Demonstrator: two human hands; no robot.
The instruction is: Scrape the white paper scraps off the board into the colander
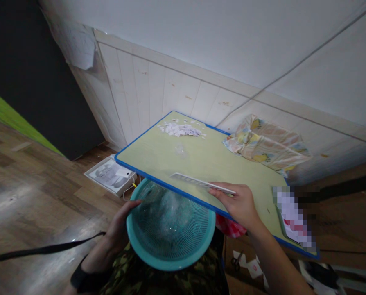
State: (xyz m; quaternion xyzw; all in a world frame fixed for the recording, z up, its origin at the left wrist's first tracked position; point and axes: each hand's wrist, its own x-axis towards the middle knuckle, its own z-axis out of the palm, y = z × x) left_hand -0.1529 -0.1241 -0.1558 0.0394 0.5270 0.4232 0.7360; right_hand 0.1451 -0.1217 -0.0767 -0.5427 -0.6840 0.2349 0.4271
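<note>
Nearest: teal basket on the lap, tucked against the near table edge, mouth up. Left hand grips its rim, thumb over the top; the other fingers are hidden. Inside, a loose mass of translucent material; exact kind unclear.

Right hand closed on one end of a white slotted strip, held low along the table's near edge. Contact with the top: cannot tell.

Below right, scissors and paper pieces; one bears a red mark, too small to read.

Green table, blue-edged. Progress, by judgement: basket already part filled; left on the tabletop, a few clear bits mid-table and, farther back, a heap of white scraps. Right end: pixelated item, lettering illegible. Patterned cloth by the wall. No brand readable anywhere.
</note>
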